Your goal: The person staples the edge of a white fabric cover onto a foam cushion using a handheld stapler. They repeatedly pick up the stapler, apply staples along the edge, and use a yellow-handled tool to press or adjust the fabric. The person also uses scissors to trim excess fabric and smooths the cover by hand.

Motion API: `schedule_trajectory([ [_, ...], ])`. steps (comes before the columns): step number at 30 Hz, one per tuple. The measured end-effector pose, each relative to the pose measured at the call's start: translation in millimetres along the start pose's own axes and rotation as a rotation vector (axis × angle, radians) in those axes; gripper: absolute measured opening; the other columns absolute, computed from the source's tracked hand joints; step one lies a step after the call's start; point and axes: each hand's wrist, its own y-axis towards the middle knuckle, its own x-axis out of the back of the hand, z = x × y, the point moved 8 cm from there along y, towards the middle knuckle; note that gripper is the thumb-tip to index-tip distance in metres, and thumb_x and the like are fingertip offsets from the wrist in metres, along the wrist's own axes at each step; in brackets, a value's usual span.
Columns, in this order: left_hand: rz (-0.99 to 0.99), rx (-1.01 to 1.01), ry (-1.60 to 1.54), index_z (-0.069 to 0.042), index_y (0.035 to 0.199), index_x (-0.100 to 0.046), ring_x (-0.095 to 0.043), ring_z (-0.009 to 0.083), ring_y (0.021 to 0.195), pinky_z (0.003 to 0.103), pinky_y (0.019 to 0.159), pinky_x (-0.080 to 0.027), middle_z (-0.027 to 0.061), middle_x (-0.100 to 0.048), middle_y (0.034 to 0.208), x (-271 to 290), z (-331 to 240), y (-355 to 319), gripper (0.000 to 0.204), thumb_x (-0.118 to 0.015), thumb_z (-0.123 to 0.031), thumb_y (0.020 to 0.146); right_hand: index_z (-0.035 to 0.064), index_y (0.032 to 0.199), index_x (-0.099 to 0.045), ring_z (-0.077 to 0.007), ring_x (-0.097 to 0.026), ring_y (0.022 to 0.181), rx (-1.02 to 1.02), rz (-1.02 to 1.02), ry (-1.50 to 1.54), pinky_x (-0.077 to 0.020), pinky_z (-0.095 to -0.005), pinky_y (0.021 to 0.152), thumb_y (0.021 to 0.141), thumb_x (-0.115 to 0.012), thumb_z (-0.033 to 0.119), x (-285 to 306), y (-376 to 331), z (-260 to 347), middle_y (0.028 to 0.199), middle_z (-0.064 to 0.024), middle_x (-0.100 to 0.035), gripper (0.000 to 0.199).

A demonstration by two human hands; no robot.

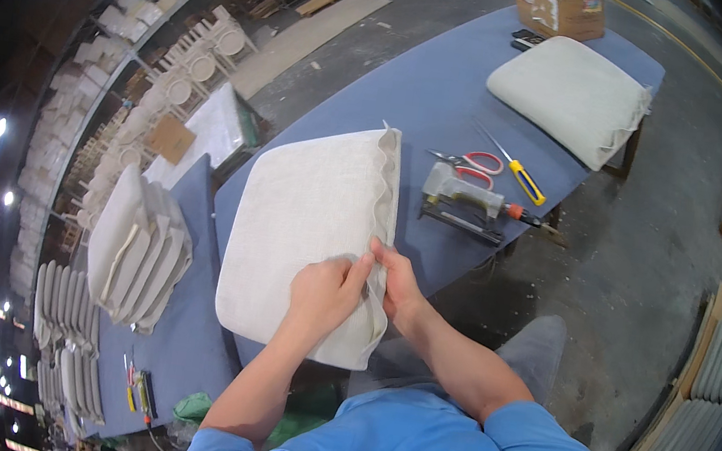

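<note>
A cream fabric-covered seat cushion point(309, 210) lies in front of me on the blue-covered table, its right side edged by a loose, wavy strip of cloth. My left hand point(327, 298) rests on the cushion near that edge, its fingers curled and pinching the cloth. From the other side, my right hand point(394, 284) grips the same edge, thumb on top and close to the left thumb. Some fingers of both hands are hidden. Right of the cushion lie a staple gun point(464, 195) with an air hose fitting, red-handled scissors point(479, 163) and a yellow-handled screwdriver point(527, 183).
Another cream cushion point(566, 93) sits at the table's far end, near a cardboard box point(558, 14). On a lower blue surface at left stand several stacked cushions point(137, 252) and tools point(138, 389). A crate of grey cushions point(699, 411) is at right; chair frames point(181, 93) line the left.
</note>
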Motion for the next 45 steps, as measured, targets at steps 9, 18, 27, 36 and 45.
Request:
schedule_trajectory([
  [9,0.146,0.157,-0.090,0.003,0.085,-0.081,-0.077,0.0477,0.087,0.055,0.083,-0.058,0.0296,-0.077,0.084,-64.8,50.8,35.2,0.070,-0.058,-0.060,0.105,0.0055,0.160,-0.053,-0.0303,-0.065,0.135,-0.181,-0.148,-0.274,-0.0523,-0.0505,0.115,0.118,-0.044,0.060,53.4,32.5,-7.6,0.150,-0.0144,-0.066,0.069],
  [18,0.236,0.074,0.189,0.001,0.079,-0.080,-0.077,0.0429,0.076,0.052,0.074,-0.060,0.0241,-0.075,0.073,-89.2,27.0,23.5,0.065,-0.069,-0.059,0.100,0.0015,0.147,-0.066,-0.0184,-0.075,0.105,-0.086,-0.102,-0.924,-0.0615,-0.0353,0.093,0.118,-0.057,0.037,59.0,-64.6,78.7,0.125,-0.0122,-0.076,0.046],
  [27,0.218,-0.019,0.051,-0.002,0.085,-0.078,-0.076,0.0448,0.084,0.055,0.075,-0.058,0.0243,-0.076,0.083,-94.3,34.6,25.8,0.036,-0.076,-0.036,0.096,0.0071,0.133,-0.075,-0.0391,-0.070,0.121,0.922,-0.811,-2.093,-0.0562,-0.0504,0.103,0.101,-0.077,0.030,56.0,-66.2,353.2,0.125,-0.0222,-0.072,0.039],
  [36,0.311,0.082,0.178,-0.001,0.080,-0.071,-0.075,0.0442,0.080,0.054,0.074,-0.057,0.0225,-0.074,0.077,-84.6,28.5,16.0,0.040,-0.078,-0.038,0.095,0.0061,0.135,-0.071,-0.0430,-0.071,0.118,0.583,-0.843,-2.332,-0.0572,-0.0520,0.102,0.103,-0.074,0.029,86.9,-19.8,389.2,0.127,-0.0240,-0.071,0.039],
  [45,0.164,-0.039,-0.007,-0.004,0.078,-0.066,-0.068,0.0403,0.065,0.050,0.062,-0.051,0.0184,-0.066,0.067,-83.3,60.0,3.5,0.037,-0.076,-0.032,0.099,0.0065,0.137,-0.060,-0.0111,-0.066,0.091,0.463,-0.202,-1.311,-0.0556,-0.0314,0.083,0.101,-0.076,0.009,84.0,-135.5,233.7,0.107,-0.0029,-0.070,0.039],
])
